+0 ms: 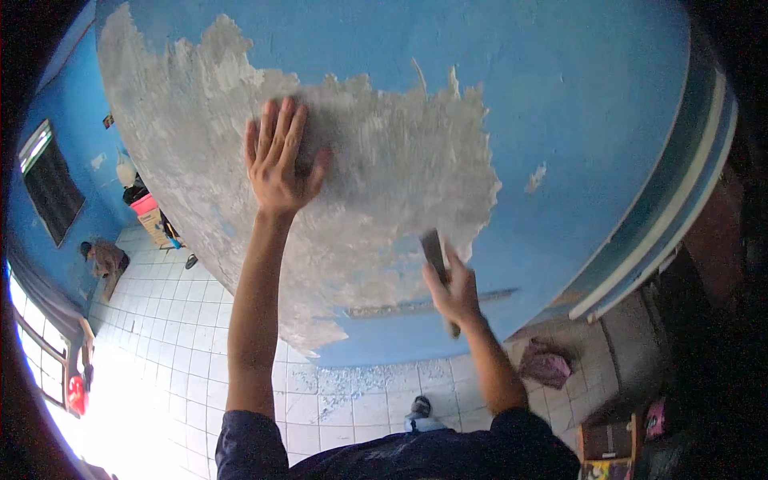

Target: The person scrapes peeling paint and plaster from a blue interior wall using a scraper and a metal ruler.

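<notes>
My left hand (279, 162) is spread palm-first against or just off a wide stripped patch (390, 156) of grey plaster on the wall. Nothing is in it; its thumb stands apart, and a shadow lies beside it. My right hand (461, 288) grips a scraper (434, 249), blurred, by its handle. The dark blade points up over the patch's lower right part, near a faint blue paint remnant. Whether the blade touches the wall I cannot tell. Blue paint (552, 90) with a ragged, lifting edge surrounds the patch above and to the right.
Paint flakes (351, 384) litter the white tiled floor (198, 336) along the wall's foot, near my shoe (422, 407). A purple bag or cloth (545, 365) lies at right. Another person (108, 261) is low by the far left wall, near a cardboard box (154, 227).
</notes>
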Available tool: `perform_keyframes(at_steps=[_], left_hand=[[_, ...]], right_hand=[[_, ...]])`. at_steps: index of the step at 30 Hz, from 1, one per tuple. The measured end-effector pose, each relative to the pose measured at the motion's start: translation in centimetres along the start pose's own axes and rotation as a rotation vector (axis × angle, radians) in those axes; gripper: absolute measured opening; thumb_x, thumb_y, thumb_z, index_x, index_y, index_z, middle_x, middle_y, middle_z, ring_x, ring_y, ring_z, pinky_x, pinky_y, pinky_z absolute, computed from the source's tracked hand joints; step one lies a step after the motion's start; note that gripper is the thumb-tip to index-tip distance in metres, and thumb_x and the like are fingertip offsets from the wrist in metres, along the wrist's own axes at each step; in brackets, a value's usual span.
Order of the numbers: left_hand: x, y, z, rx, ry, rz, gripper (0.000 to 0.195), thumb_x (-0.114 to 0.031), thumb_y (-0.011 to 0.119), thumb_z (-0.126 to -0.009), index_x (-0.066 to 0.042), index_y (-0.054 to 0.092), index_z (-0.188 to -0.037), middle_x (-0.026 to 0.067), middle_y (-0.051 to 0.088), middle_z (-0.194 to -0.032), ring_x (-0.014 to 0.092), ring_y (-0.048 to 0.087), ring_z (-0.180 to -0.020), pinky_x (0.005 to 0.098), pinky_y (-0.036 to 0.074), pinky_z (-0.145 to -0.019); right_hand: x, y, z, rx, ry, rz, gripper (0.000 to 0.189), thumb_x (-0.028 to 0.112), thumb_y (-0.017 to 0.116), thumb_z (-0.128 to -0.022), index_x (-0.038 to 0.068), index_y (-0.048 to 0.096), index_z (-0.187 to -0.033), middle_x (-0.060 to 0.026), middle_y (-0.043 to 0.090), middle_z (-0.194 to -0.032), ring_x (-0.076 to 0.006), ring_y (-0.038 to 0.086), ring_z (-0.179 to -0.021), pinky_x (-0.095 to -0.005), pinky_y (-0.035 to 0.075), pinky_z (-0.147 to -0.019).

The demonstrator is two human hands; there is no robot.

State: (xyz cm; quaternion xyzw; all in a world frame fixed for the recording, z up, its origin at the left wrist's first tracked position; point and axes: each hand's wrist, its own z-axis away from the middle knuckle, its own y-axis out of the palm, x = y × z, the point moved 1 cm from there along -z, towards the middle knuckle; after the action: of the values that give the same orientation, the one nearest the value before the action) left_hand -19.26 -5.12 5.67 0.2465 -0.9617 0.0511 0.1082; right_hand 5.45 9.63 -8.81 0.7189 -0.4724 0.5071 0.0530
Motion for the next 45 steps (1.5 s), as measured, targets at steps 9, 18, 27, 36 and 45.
perform_keyframes(at_steps=[9,18,27,36,45], left_hand=[[-0.1,0.0,0.9,0.073,-0.019,-0.072,0.058,-0.037,0.062,-0.081,-0.010,0.051,-0.132,0.0084,0.047,-0.139,0.026,0.035,-0.135,0.0435,0.017,-0.113],[-0.2,-0.1,1.3,0.064,-0.038,0.039,0.058,-0.038,0.062,-0.081,-0.017,0.050,-0.134,0.0021,0.046,-0.140,0.024,0.033,-0.136,0.0424,0.015,-0.114],[0.1,-0.9,2.6,0.107,-0.055,0.078,0.056,-0.041,0.059,-0.084,-0.023,0.048,-0.135,-0.0044,0.042,-0.143,0.020,0.029,-0.138,0.0429,0.013,-0.114],[0.6,-1.4,2.8,0.094,-0.065,0.078,0.055,-0.042,0.057,-0.085,-0.025,0.047,-0.136,-0.0069,0.040,-0.144,0.018,0.030,-0.138,0.0440,0.015,-0.114],[0.4,-1.2,3.1,0.075,-0.083,0.101,0.055,-0.040,0.060,-0.083,-0.025,0.048,-0.135,-0.0067,0.041,-0.143,0.018,0.032,-0.137,0.0447,0.018,-0.112]], right_hand=[[-12.4,2.3,12.4,-0.123,0.925,-0.844,0.048,0.048,0.057,-0.089,0.008,0.044,-0.065,-0.0100,0.046,-0.049,-0.0197,0.043,-0.035,-0.0341,0.039,-0.037],[-9.6,9.6,18.7,-0.115,0.855,-0.643,0.047,0.044,0.056,-0.091,-0.002,0.055,-0.101,-0.0033,0.048,-0.049,-0.0133,0.047,-0.037,-0.0292,0.038,-0.038],[-4.6,12.4,28.6,0.370,0.405,-0.064,0.071,0.030,0.061,-0.088,0.010,0.024,-0.146,-0.0101,0.063,-0.093,-0.0179,0.057,-0.082,-0.0323,0.046,-0.079],[3.1,6.0,11.1,-0.131,0.113,0.119,0.049,0.025,0.048,-0.095,0.004,0.039,-0.139,-0.0136,0.057,-0.062,-0.0115,0.052,-0.053,-0.0307,0.044,-0.051],[10.4,1.0,-5.3,-0.466,-0.221,0.409,0.043,0.023,0.047,-0.095,0.007,0.045,-0.136,-0.0189,0.052,-0.056,-0.0219,0.049,-0.044,-0.0344,0.040,-0.046]])
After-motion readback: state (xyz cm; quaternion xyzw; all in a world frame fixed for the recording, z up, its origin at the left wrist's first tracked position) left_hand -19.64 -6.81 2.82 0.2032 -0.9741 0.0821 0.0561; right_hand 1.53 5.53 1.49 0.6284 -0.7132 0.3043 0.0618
